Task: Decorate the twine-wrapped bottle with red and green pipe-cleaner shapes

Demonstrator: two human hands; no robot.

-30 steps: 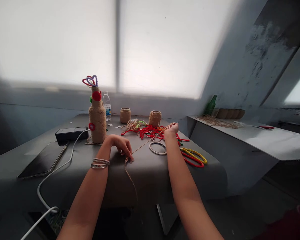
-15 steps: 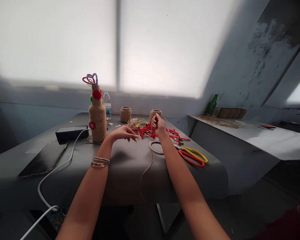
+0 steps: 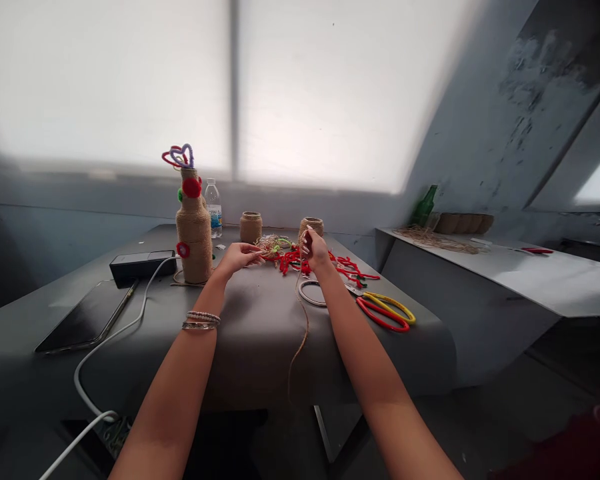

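My right hand (image 3: 314, 250) is closed, thumb and fingers pinching a thin brown twine (image 3: 306, 323). The twine trails down from it across the table and hangs over the front edge. Directly behind that hand stands a small twine-wrapped jar (image 3: 312, 223), partly covered by the fingers. My left hand (image 3: 239, 258) is stretched to the right, fingers extended and apparently empty. Its fingertips are close to a tangle of loose strands (image 3: 276, 243); whether they touch it I cannot tell. Red fuzzy pipe cleaners (image 3: 293, 261) lie between the hands.
Scissors with red and yellow handles (image 3: 387, 312) and a white ring (image 3: 310, 293) lie by my right forearm. At left are a twine-wrapped bottle (image 3: 194, 233), a water bottle (image 3: 213, 210), a phone (image 3: 87, 317), a black box (image 3: 143, 268) and a white cable (image 3: 125, 333). Another jar (image 3: 251, 227) stands behind.
My left hand has risen and moved away from me, toward the loose strands, its fingers now pointing right instead of down. My right hand has shifted slightly left; the hanging twine has swung a little right.
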